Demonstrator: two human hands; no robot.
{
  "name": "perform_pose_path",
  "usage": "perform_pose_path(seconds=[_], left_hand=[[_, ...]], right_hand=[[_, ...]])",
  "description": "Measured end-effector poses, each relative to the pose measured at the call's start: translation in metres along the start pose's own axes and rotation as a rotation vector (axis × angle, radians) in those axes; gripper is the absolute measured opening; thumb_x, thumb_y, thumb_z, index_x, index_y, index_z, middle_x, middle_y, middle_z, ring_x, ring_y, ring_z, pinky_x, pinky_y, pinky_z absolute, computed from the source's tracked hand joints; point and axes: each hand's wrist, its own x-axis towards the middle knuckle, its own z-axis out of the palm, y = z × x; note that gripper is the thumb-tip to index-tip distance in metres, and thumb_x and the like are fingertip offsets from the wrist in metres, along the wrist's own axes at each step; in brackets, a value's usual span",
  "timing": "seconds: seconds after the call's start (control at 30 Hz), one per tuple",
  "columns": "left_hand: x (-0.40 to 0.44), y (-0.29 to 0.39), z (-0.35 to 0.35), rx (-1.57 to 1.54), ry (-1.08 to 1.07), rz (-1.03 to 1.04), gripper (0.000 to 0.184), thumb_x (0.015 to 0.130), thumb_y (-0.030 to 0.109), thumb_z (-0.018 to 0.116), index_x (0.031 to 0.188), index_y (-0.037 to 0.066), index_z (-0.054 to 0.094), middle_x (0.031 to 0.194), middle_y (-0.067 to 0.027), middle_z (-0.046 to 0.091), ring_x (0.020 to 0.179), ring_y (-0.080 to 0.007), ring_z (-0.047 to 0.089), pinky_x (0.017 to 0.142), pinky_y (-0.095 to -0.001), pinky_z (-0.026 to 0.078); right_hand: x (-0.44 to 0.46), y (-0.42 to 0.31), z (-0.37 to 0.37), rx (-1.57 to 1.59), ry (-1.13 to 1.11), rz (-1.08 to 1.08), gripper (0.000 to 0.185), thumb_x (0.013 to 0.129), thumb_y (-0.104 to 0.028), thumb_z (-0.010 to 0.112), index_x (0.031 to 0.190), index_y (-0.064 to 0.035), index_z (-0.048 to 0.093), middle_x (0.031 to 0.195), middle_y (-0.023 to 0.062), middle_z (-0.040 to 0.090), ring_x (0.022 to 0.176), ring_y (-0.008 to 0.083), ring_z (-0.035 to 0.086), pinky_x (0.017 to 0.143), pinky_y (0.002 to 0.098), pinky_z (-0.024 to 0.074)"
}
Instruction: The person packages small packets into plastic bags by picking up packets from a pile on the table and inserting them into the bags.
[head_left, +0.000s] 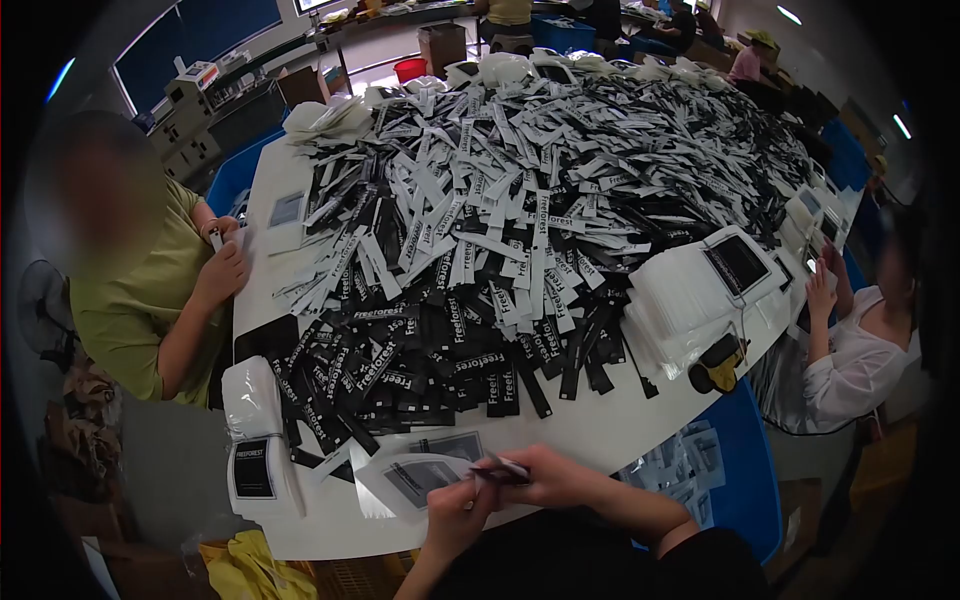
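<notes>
My left hand (458,516) is closed at the near edge of the table, its fingers pinched at the corner of a clear plastic bag (415,482) with a dark printed panel. Right beside it, my right hand (545,478) is closed on a small dark strip (508,472) whose end points toward the left hand. The fingertips of both hands nearly meet, and partly hide what lies between them. Another printed bag (450,443) lies flat just beyond. Past it spreads a heap of black and white Freeforest strips (430,340).
Stacks of printed plastic bags stand at the left (265,470) and right (720,275). A tape dispenser (718,365) sits on the right edge. Below is a blue bin (745,470) holding bags. Co-workers (150,300) (865,340) handle items at both sides.
</notes>
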Motion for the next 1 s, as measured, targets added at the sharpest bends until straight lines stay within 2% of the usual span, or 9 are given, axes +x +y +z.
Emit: perform_pose_path(seconds=[0.27, 0.43, 0.5, 0.53, 0.67, 0.73, 0.83, 0.93, 1.0], left_hand=[[0.0, 0.004, -0.001, 0.245, 0.34, 0.249, 0.02, 0.064, 0.0, 0.065, 0.057, 0.002, 0.046, 0.057, -0.0086, 0.05, 0.049, -0.0245, 0.052, 0.043, -0.0314, 0.039], [-0.006, 0.008, -0.007, 0.341, 0.517, 0.299, 0.022, 0.062, 0.004, 0.069, 0.079, 0.007, 0.055, 0.082, -0.0084, 0.054, 0.077, -0.0269, 0.056, 0.062, -0.0353, 0.044], [-0.002, 0.02, -0.015, 0.475, 0.494, 0.757, 0.032, 0.062, 0.012, 0.072, 0.09, 0.008, 0.056, 0.102, -0.0108, 0.05, 0.095, -0.0301, 0.051, 0.078, -0.0444, 0.041], [-0.002, 0.028, -0.02, 0.497, 0.279, 0.754, 0.053, 0.061, 0.024, 0.075, 0.106, 0.007, 0.053, 0.112, -0.0123, 0.046, 0.106, -0.03, 0.046, 0.085, -0.0505, 0.036], [0.014, 0.04, -0.006, 0.446, 0.156, 0.448, 0.101, 0.053, 0.033, 0.082, 0.131, 0.0, 0.028, 0.114, -0.0152, 0.045, 0.107, -0.0323, 0.045, 0.087, -0.0483, 0.036], [0.01, 0.02, 0.005, 0.377, 0.144, 0.364, 0.1, 0.052, 0.031, 0.082, 0.13, -0.001, 0.03, 0.114, -0.0156, 0.045, 0.105, -0.0324, 0.045, 0.088, -0.0466, 0.036], [0.011, 0.015, 0.002, 0.3, 0.159, 0.292, 0.096, 0.051, 0.026, 0.083, 0.129, -0.001, 0.033, 0.115, -0.0162, 0.044, 0.102, -0.032, 0.046, 0.088, -0.0425, 0.037], [0.013, 0.011, 0.003, 0.389, 0.123, 0.261, 0.103, 0.05, 0.023, 0.085, 0.133, 0.0, 0.028, 0.118, -0.0173, 0.039, 0.104, -0.0307, 0.044, 0.085, -0.0385, 0.044], [0.016, 0.012, 0.007, 0.323, 0.114, 0.179, 0.092, 0.053, 0.029, 0.082, 0.129, 0.002, 0.036, 0.118, -0.0175, 0.041, 0.105, -0.0324, 0.044, 0.088, -0.044, 0.035]], right_hand=[[0.002, -0.006, 0.022, -0.493, 0.62, -0.197, 0.043, 0.061, 0.006, 0.063, 0.103, -0.0033, 0.062, 0.083, 0.0143, 0.064, 0.073, 0.0264, 0.063, 0.062, 0.0339, 0.0494], [0.004, 0.005, 0.009, -0.101, 0.436, -0.269, 0.033, 0.069, 0.004, 0.064, 0.102, 0.0002, 0.058, 0.077, 0.0053, 0.06, 0.067, 0.0134, 0.058, 0.059, 0.027, 0.0458], [0.001, -0.003, 0.01, 0.189, 0.244, -0.228, 0.022, 0.08, -0.002, 0.061, 0.099, -0.0023, 0.05, 0.072, -0.0042, 0.05, 0.063, 0.0017, 0.046, 0.055, 0.0179, 0.0371], [-0.003, -0.007, 0.013, 0.19, 0.244, -0.221, 0.022, 0.08, -0.002, 0.061, 0.099, -0.0023, 0.05, 0.072, -0.0042, 0.05, 0.063, 0.0017, 0.046, 0.055, 0.0179, 0.0371], [-0.013, -0.014, 0.013, 0.565, 0.328, -0.076, 0.018, 0.082, -0.006, 0.058, 0.091, -0.0072, 0.043, 0.069, -0.0042, 0.05, 0.057, 0.0003, 0.044, 0.051, 0.0147, 0.0304], [-0.023, -0.005, 0.008, 0.724, 0.446, 0.013, 0.014, 0.082, -0.011, 0.06, 0.085, -0.0075, 0.046, 0.07, -0.0046, 0.048, 0.066, 0.001, 0.045, 0.06, 0.018, 0.036], [-0.029, 0.021, -0.007, 0.349, 0.704, -0.159, 0.01, 0.082, -0.008, 0.059, 0.09, -0.0043, 0.053, 0.08, -0.0004, 0.055, 0.073, 0.0049, 0.052, 0.064, 0.0205, 0.0406], [-0.029, 0.025, -0.037, -0.268, 0.662, -0.282, 0.011, 0.085, -0.005, 0.055, 0.095, -0.0006, 0.057, 0.098, 0.0047, 0.061, 0.084, 0.0108, 0.057, 0.071, 0.0233, 0.0441], [-0.036, 0.015, -0.037, -0.217, 0.626, -0.097, 0.014, 0.088, -0.003, 0.049, 0.097, 0.0017, 0.058, 0.113, 0.007, 0.059, 0.094, 0.0166, 0.058, 0.08, 0.0253, 0.044]])
